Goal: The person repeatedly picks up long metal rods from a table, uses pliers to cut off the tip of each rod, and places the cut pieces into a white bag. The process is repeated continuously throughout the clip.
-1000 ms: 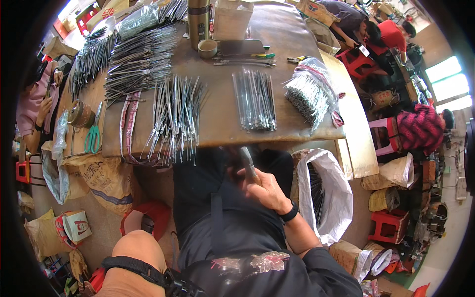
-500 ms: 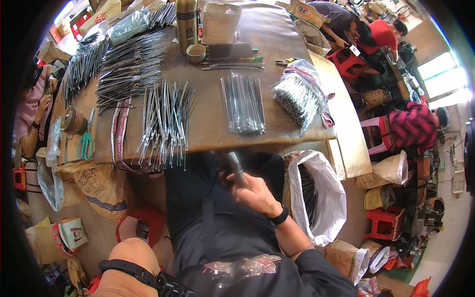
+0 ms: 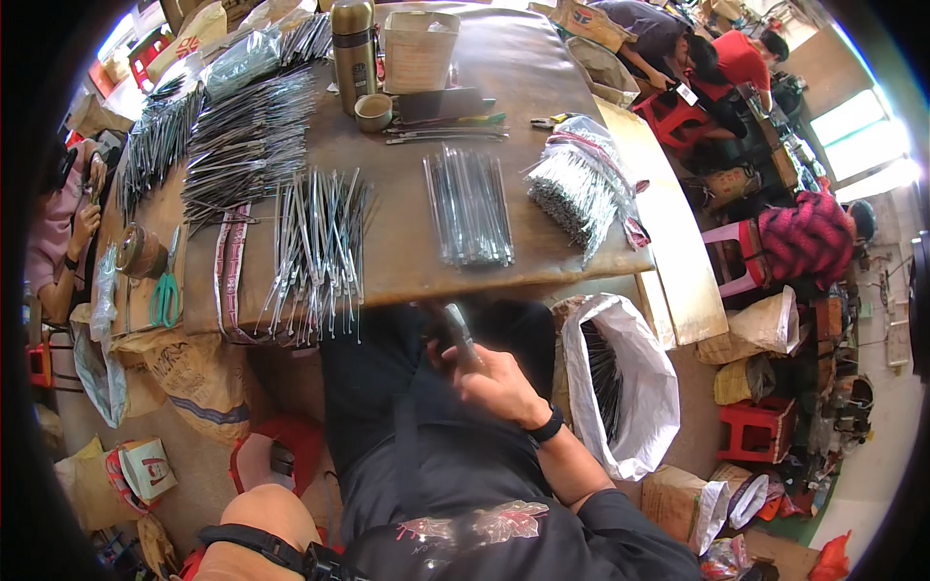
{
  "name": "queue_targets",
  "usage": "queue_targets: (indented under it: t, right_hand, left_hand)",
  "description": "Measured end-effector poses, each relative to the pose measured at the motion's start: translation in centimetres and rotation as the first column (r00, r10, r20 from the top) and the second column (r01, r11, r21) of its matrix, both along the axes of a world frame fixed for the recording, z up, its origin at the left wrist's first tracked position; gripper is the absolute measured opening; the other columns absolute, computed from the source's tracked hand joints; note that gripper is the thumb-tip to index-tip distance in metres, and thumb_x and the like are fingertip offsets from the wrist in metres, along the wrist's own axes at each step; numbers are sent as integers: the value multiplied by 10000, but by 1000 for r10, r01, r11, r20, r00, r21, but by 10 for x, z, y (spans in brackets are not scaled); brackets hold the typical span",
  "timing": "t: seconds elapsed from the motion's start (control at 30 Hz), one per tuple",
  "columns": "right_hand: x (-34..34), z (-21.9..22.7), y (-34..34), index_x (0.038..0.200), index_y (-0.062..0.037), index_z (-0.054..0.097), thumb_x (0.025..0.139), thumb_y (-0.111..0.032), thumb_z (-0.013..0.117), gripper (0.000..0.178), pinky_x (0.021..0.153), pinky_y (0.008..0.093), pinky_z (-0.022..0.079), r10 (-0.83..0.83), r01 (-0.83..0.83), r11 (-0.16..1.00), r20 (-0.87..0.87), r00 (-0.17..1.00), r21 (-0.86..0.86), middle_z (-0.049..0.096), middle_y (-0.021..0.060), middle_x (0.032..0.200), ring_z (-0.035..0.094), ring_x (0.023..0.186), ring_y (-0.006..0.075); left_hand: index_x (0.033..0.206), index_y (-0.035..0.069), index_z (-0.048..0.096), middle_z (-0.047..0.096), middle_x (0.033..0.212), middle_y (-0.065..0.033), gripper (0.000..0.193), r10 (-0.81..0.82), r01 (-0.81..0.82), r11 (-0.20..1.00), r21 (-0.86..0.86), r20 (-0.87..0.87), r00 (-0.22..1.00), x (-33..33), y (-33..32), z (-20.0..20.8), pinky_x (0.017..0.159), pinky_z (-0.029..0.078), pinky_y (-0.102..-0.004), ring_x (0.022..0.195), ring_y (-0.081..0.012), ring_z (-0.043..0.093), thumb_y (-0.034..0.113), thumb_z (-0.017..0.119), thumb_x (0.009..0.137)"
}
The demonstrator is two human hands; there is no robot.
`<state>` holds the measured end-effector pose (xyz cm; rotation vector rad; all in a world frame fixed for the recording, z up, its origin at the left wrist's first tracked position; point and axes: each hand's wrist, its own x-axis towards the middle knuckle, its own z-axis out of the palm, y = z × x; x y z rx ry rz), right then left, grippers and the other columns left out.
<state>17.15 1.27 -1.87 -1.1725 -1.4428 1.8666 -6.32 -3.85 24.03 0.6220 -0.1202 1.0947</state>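
My right hand [image 3: 499,387], with a black band at the wrist, is over my lap just below the table's front edge. Its fingers are closed around a slim grey-silver object [image 3: 457,324] whose kind I cannot make out. A bare limb with a black strap [image 3: 262,542] shows at the lower left, but my left hand is not visible. On the table [image 3: 397,223], nearest my right hand, lies a neat row of thin metal strips [image 3: 470,208]. Left of it is a looser pile of strips with small heads [image 3: 318,252]. A plastic bag of strips [image 3: 581,189] lies at the right.
Larger strip heaps [image 3: 247,145] cover the table's left side, near teal-handled scissors [image 3: 166,290]. A gold flask [image 3: 355,58], a cup [image 3: 374,112] and a box [image 3: 420,53] stand at the back. A white sack [image 3: 635,416] stands at my right. Other people sit on both sides.
The view has shifted slightly, so the table's things sit a little further left. My right hand still holds the grey-silver object in nearly the same place.
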Motion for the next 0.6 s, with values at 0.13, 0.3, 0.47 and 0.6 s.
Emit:
queue_targets:
  t: [0.13,0.3,0.47,0.6]
  right_hand:
    - [-1,1,0,1138,16,566,843,-75,508,314,617,249,470,30,-30,1000,23,999,5,565,25,746,544,636,93]
    - [0,7,-1,1124,15,570,841,-76,513,303,614,251,473,35,-36,999,60,998,15,572,27,742,552,638,93]
    - [14,17,-4,1114,18,575,814,-62,506,319,604,236,463,-90,87,995,-48,995,-59,575,26,741,548,640,92]
    - [28,20,-5,1161,11,556,778,-21,493,390,542,212,441,-172,162,982,-109,979,-98,601,33,756,581,630,91]
  left_hand:
    - [962,11,662,621,828,-107,234,-18,18,1000,-1,14,1000,0,-1,3,649,424,-306,661,-184,535,172,493,963]
    - [964,8,664,623,831,-108,235,-49,47,998,39,63,997,-6,-3,1,650,426,-305,661,-185,535,174,498,961]
    - [819,120,445,411,830,-13,269,203,-180,864,-469,-1,979,-1,15,-49,675,309,-296,763,-172,391,28,632,650]
    - [1180,-71,552,512,870,-80,563,172,-248,638,-729,-178,969,-13,70,-136,772,374,-313,823,-191,439,-25,509,621]
